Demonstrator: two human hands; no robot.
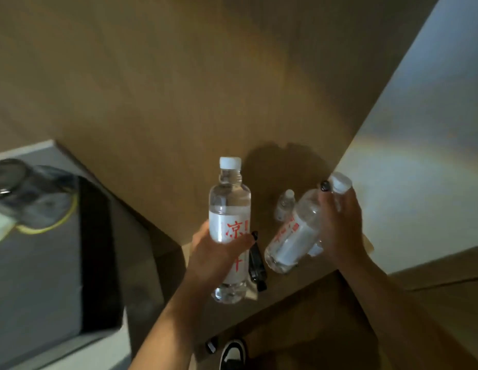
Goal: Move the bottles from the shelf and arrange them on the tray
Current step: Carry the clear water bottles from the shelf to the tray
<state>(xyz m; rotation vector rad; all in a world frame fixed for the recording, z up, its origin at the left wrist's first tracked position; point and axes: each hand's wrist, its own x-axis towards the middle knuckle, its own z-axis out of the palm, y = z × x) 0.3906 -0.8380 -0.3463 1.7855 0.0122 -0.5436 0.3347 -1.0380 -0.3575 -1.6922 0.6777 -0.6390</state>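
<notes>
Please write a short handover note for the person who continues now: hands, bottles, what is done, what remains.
Left hand grips an upright clear plastic water bottle with white cap and red-lettered label.
Right hand grips a second, tilted bottle of the same kind.
A small third clear bottle stands behind them on the brown surface.
No tray can be identified in this view, so nothing shows as placed.
Left: set both held bottles on the tray, then fetch the third.

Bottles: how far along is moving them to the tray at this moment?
Done: nothing visibly placed; no tray can be made out in this view. In hand: the left hand grips an upright bottle, and the right hand grips a tilted bottle. Left: a small bottle stands on the wooden surface behind them, and both carried bottles need setting down.
</notes>
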